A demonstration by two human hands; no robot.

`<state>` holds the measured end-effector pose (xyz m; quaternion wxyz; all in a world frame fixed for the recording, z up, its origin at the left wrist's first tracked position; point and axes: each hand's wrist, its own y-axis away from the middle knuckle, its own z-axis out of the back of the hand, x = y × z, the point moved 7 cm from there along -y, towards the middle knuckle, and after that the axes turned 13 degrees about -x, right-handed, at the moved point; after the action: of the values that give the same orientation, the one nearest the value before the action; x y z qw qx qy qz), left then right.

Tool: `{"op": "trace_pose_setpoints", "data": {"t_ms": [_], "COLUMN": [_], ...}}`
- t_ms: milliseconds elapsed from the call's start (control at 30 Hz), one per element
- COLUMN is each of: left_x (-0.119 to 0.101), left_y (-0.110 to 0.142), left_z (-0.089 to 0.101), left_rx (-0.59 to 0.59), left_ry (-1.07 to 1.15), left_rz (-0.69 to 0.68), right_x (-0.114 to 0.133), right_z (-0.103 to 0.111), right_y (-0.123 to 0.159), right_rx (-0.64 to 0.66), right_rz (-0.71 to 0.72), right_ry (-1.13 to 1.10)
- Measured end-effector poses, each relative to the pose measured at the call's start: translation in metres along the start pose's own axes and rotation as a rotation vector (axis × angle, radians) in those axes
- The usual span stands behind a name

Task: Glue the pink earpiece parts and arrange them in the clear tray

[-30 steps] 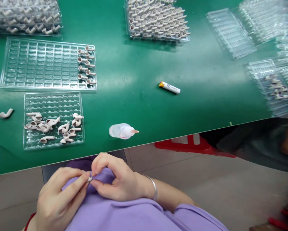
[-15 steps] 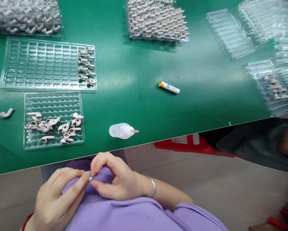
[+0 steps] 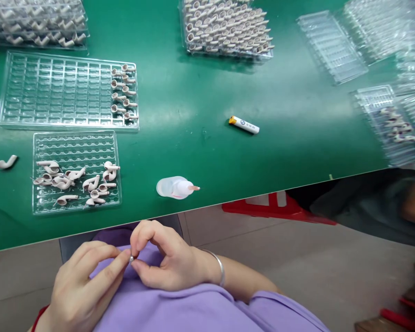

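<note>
Silvery, tiny; pinching the piece [image 3: 131, 259] between left hand [image 3: 84, 281] and right hand [image 3: 174, 263], best to press lightly, with the shirt [image 3: 186, 309] just beneath.

The upper-left tray stack [image 3: 37, 25] is cut off, and the pinched piece [image 3: 131, 258] is too small to identify.

left hand [image 3: 84, 281], right hand [image 3: 174, 260], possibly metal part [image 3: 131, 258]

From the person's head, the single camera looks forward and steeply down at fairly close range, with the lap and both hands [image 3: 81, 281] [image 3: 172, 258] at the near edge and the green table [image 3: 179, 133] stretching left, right and far, no second view sharing the scene.
</note>
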<state>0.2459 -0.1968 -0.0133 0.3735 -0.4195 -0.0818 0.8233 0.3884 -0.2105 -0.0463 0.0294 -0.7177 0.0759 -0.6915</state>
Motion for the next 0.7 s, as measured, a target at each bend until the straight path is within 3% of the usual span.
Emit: {"op": "trace_pose_setpoints", "data": {"t_ms": [700], "left_x": [0.0019], "left_y": [0.0021], "left_z": [-0.0032], "left_rx": [0.017], "left_ry": [0.062], "left_rz": [0.057], "right_x": [-0.0054], "right_z": [0.0013], "right_y": [0.0060], "right_rx": [0.032], "right_rz": [-0.048], "right_ry": [-0.051]}}
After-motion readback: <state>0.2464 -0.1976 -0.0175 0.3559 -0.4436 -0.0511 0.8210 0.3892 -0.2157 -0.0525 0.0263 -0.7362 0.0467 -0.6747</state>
